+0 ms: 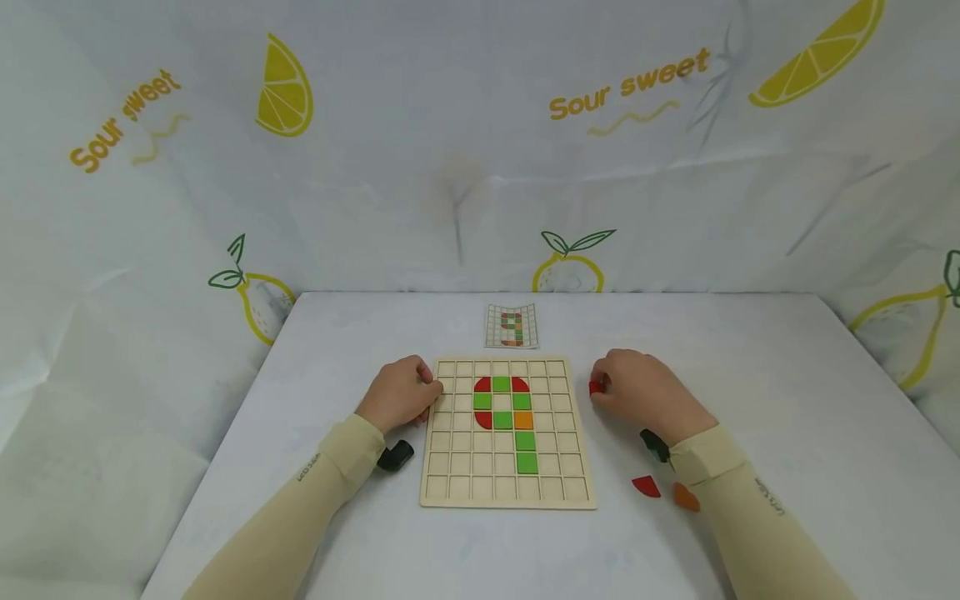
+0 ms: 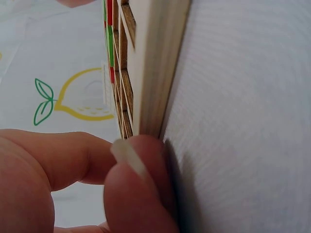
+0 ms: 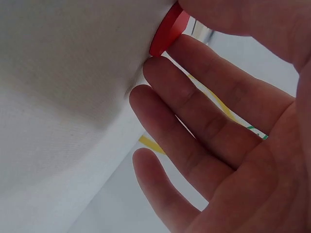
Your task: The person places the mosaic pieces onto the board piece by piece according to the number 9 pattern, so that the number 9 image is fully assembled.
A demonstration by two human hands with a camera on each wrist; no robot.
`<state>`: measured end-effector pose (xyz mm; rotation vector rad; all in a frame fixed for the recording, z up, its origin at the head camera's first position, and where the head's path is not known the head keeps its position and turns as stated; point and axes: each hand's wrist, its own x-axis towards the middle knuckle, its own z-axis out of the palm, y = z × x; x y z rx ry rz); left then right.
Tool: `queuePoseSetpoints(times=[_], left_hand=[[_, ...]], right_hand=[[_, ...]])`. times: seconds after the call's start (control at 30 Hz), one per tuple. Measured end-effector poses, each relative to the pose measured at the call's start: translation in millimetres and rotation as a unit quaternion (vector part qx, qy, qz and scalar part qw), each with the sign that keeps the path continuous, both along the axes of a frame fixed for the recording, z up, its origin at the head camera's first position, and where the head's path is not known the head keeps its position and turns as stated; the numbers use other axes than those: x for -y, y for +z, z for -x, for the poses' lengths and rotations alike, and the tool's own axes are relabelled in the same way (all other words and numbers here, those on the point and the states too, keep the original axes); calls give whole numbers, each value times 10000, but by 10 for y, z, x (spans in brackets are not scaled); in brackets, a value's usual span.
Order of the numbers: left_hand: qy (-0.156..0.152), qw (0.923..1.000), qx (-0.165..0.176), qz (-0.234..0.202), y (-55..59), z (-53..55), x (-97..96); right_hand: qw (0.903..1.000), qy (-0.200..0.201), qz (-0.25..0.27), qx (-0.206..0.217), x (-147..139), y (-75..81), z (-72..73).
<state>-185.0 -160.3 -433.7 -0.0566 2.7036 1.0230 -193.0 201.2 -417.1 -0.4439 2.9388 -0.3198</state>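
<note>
A wooden grid board [image 1: 457, 487] lies on the table with red, green and orange pieces set in it, forming a 9. My left hand [image 1: 401, 392] is at its left edge; in the left wrist view, thumb [image 2: 133, 199] and a finger meet at the board's rim [image 2: 155, 97] and hold it. To the right of the board, my right hand [image 1: 637, 387] pinches a red piece [image 3: 167, 31] between thumb and index finger, low over the tabletop. The other fingers [image 3: 160, 107] are loosely bent. The piece's full outline is hidden by the thumb.
Behind the board lies a pattern card [image 1: 512, 326] with a similar 9. Near the right forearm are a red quarter-round piece [image 1: 647, 487] and an orange piece [image 1: 686, 497]. Dark straps or devices show at the left wrist [image 1: 396, 456] and right wrist [image 1: 655, 446]. A lemon-print cloth hangs behind.
</note>
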Motion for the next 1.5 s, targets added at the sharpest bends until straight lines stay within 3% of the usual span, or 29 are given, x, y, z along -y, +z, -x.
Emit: queuePoseSetpoints(times=[1.5], left_hand=[[100, 9999, 81, -85, -3, 0, -5]], right_hand=[[9998, 158, -84, -36, 5, 71, -86]])
